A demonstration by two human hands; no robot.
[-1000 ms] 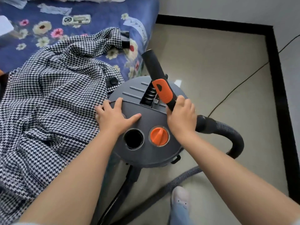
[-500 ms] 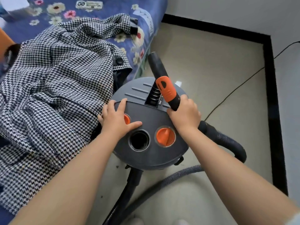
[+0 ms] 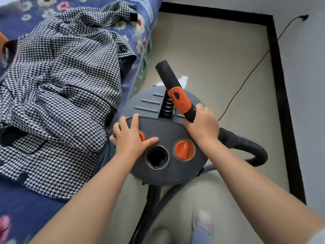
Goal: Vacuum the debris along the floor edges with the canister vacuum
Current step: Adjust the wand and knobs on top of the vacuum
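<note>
A round dark grey canister vacuum (image 3: 168,134) stands on the beige floor beside the bed. Its top carries an open round port (image 3: 157,157) and an orange knob (image 3: 184,150). My left hand (image 3: 131,138) lies flat on the lid, fingers spread, half covering a second orange button (image 3: 142,135). My right hand (image 3: 202,126) grips the black hose handle (image 3: 175,88) just below its orange collar. The handle's tip points up and away. A black ribbed hose (image 3: 246,148) loops off to the right and back under the canister.
A houndstooth coat (image 3: 58,88) lies on the blue floral bed (image 3: 21,205) at left. Black baseboard (image 3: 279,88) borders the floor at the back and right. A thin black cord (image 3: 246,80) runs across the floor up to the right wall. My feet (image 3: 202,224) show below.
The view has drifted, so the canister sits a little lower and farther right in the frame. Both hands keep their places on the lid and the handle.
</note>
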